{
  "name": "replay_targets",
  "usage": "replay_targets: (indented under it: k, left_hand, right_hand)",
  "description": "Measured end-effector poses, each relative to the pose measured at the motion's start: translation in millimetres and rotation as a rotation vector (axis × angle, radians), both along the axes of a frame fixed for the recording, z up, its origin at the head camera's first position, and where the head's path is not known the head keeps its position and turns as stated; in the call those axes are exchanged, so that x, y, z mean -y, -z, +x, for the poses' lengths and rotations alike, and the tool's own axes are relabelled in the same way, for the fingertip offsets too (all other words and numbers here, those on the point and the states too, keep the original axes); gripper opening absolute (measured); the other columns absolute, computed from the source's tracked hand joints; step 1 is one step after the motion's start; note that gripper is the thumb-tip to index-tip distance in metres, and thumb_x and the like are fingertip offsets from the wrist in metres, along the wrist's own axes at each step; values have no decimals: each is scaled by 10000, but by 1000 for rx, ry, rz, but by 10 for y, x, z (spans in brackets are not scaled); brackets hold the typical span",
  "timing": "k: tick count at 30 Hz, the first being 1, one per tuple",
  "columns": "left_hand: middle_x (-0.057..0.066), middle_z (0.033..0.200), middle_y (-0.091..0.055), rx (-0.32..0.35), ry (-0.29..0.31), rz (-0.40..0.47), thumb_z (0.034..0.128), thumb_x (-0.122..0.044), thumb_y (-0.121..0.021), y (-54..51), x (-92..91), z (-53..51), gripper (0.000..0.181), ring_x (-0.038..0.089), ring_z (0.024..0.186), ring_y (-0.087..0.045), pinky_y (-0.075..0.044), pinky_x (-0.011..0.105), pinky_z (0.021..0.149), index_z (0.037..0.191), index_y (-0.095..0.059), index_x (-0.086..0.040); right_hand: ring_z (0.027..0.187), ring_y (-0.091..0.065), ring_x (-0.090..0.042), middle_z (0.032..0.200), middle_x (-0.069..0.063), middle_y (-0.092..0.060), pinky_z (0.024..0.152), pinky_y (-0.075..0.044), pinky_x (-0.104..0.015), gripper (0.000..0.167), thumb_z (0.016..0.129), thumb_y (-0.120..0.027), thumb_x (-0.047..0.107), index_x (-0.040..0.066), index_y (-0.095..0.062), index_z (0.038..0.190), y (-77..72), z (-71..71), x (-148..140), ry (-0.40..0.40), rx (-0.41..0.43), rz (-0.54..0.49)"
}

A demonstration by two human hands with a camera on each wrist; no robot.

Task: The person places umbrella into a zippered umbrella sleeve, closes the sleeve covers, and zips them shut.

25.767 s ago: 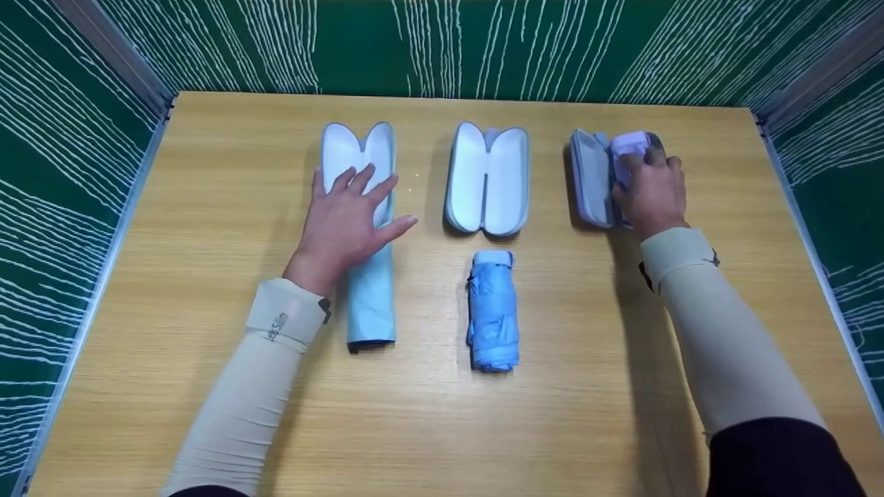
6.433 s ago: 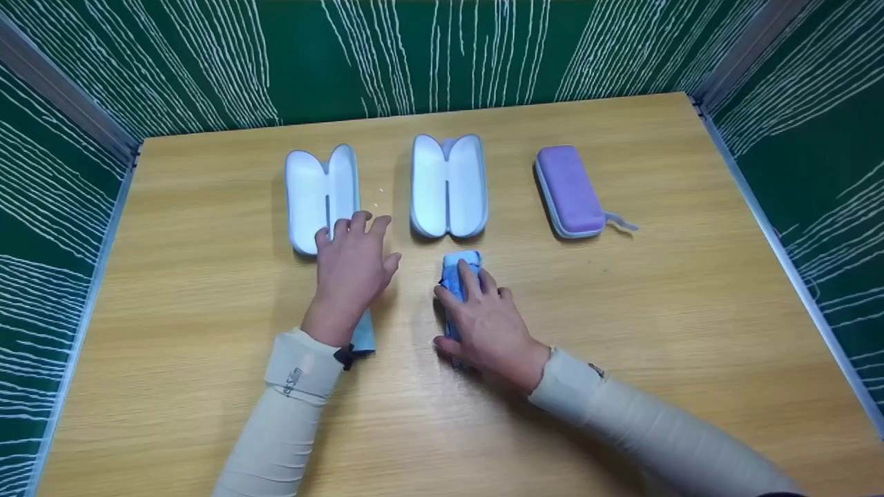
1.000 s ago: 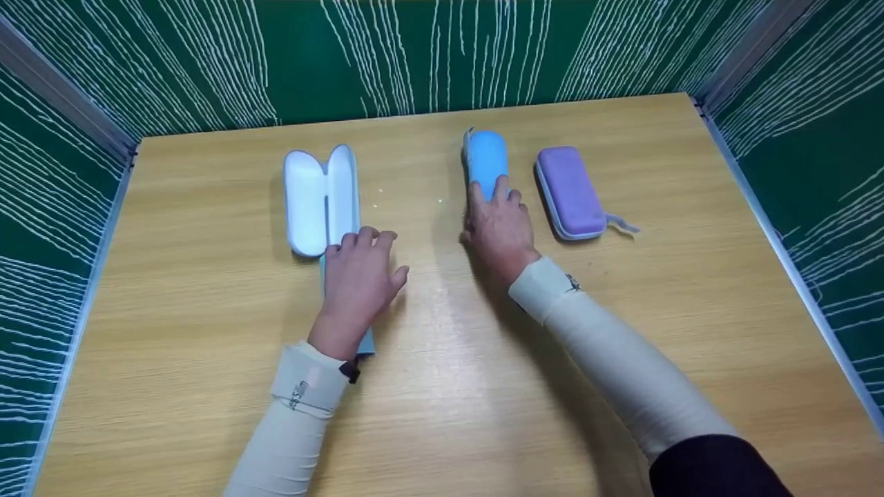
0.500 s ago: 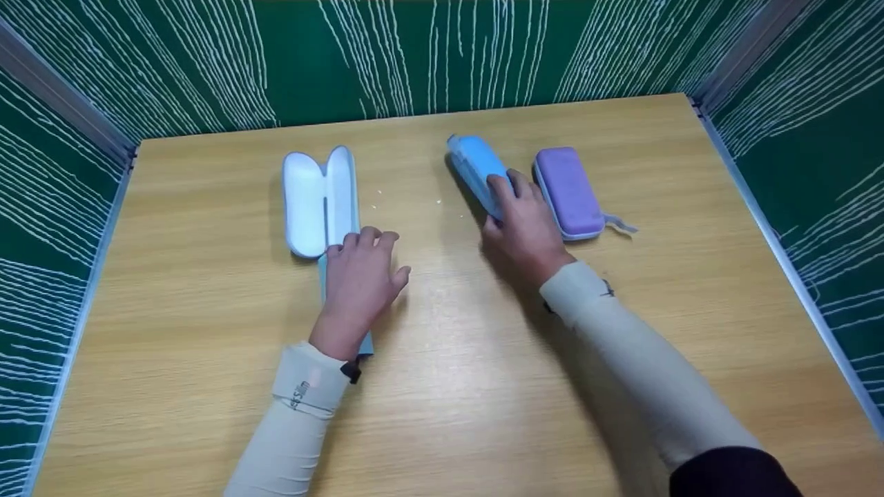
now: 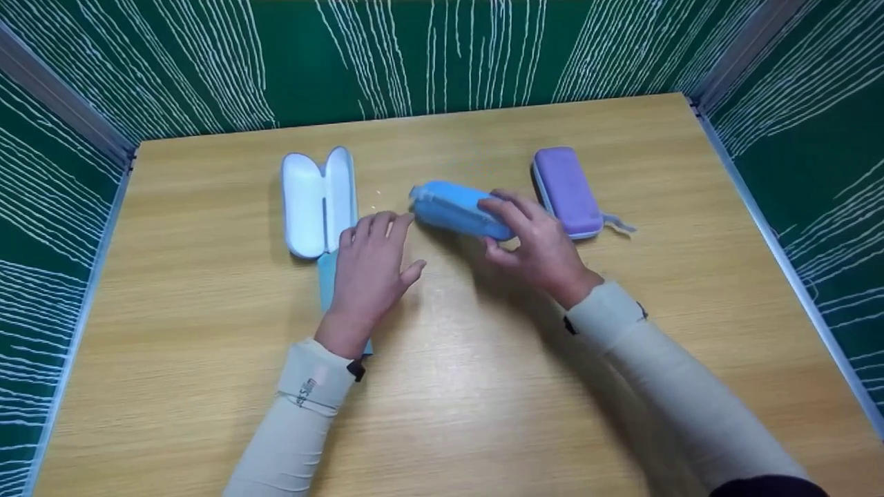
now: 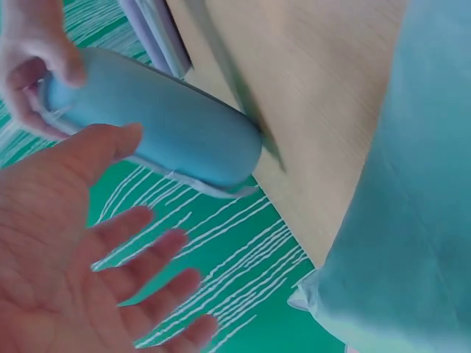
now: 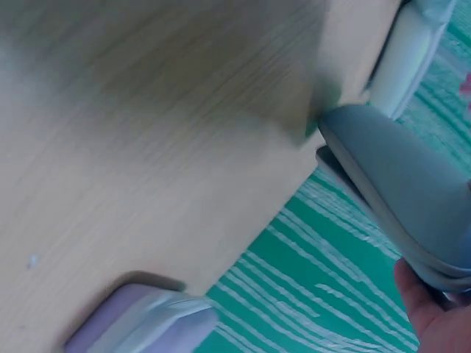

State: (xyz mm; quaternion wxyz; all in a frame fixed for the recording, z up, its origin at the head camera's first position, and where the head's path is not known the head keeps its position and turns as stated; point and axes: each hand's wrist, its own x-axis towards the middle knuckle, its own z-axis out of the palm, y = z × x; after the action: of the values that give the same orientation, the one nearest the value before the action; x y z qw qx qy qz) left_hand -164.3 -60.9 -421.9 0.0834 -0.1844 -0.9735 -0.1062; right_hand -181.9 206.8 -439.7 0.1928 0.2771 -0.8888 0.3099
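My right hand [image 5: 542, 248] grips one end of a blue hard zip case [image 5: 452, 207], tilted above the table with its other end pointing left. In the right wrist view, a gap shows between the halves of the blue case [image 7: 412, 184]. My left hand [image 5: 369, 269] has its fingers spread, close to the case's left end. The left wrist view shows this left hand [image 6: 59, 235] holding nothing, thumb in front of the case [image 6: 162, 118]. Partly covered below the left hand lies a light blue folded umbrella [image 5: 328, 283].
A case with a white inside [image 5: 304, 200] stands unfolded at the back left, beyond the umbrella. To the right lies a closed purple case [image 5: 570, 193] with a strap [image 5: 618, 223]. Green walls with white streaks border the wooden table [image 5: 442, 414].
My right hand has lifted the blue case from the back middle, turned it leftward and brought it nearer. My left hand has shifted slightly up and right toward it.
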Motion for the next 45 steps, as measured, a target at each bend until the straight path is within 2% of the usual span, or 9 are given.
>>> replay_targets:
  k: [6, 11, 15, 20, 23, 30, 33, 38, 45]
  left_hand:
    - [112, 1536, -449, -55, 93, 5, 858, -538, -803, -11, -100, -48, 889, 338, 1440, -375, -311, 538, 1171, 1549, -395, -156]
    - [73, 1524, -502, -116, 220, 100, 855, -428, -842, 29, -117, -92, 852, 307, 1424, -432, -312, 515, 1184, 1547, -411, -181]
    - [69, 1501, -531, -155, 289, 166, 882, -377, -826, 43, -116, -81, 816, 299, 1386, -486, -332, 515, 1176, 1567, -400, -252]
    - [108, 1480, -525, -179, 273, 100, 894, -398, -810, 25, -124, -59, 854, 343, 1356, -503, -354, 558, 1150, 1599, -339, -296]
    - [123, 1453, -544, -204, 245, 64, 888, -425, -806, 15, -126, -51, 862, 358, 1329, -523, -382, 571, 1120, 1600, -342, -281]
    - [142, 1404, -573, -283, 197, 31, 879, -446, -805, -3, -170, -40, 885, 365, 1279, -552, -440, 569, 1047, 1613, -340, -279]
    - [143, 1391, -579, -323, 177, 17, 875, -455, -807, -3, -195, -36, 883, 363, 1264, -556, -451, 565, 1027, 1614, -345, -312]
    - [148, 1381, -586, -372, 131, -2, 879, -453, -805, 7, -205, -38, 861, 366, 1241, -565, -463, 558, 996, 1605, -358, -329]
    - [153, 1355, -600, -426, 94, -39, 890, -424, -793, 47, -191, -34, 775, 373, 1200, -595, -489, 529, 911, 1554, -411, -300]
  right_hand:
    - [1235, -626, -319, 1400, -130, -579, 989, -530, -438, 542, 880, -823, 136, 139, -609, 1379, -90, 170, 91, -144, -67, -24]
    - [1254, -611, -309, 1412, -122, -573, 1022, -508, -417, 570, 856, -839, 93, 128, -610, 1377, -166, 269, 150, -232, -39, -105]
    - [1248, -611, -303, 1408, -119, -578, 1031, -505, -406, 594, 830, -847, 51, 119, -613, 1371, -186, 287, 138, -244, -21, -145]
    - [1268, -600, -308, 1419, -119, -579, 1036, -501, -411, 600, 847, -847, 90, 123, -606, 1396, -190, 307, 125, -204, -10, -162]
    - [1282, -564, -302, 1413, -111, -579, 1061, -490, -407, 593, 840, -874, 166, 119, -620, 1373, -193, 321, 134, -139, -68, -168]
    - [974, -514, -292, 993, -102, -583, 849, -383, -378, 364, 788, -927, 243, 47, -678, 968, -221, 360, 249, 81, -243, -248]
    - [876, -493, -276, 892, -80, -563, 797, -349, -357, 302, 802, -919, 227, 40, -699, 890, -233, 366, 300, 136, -238, -262]
    - [772, -529, -240, 838, -63, -605, 691, -419, -303, 250, 854, -875, 209, 35, -702, 900, -243, 360, 346, 219, -225, -222]
    - [671, -566, -199, 785, -73, -615, 590, -499, -301, 128, 910, -787, 111, 32, -687, 915, -255, 343, 386, 234, -173, -198]
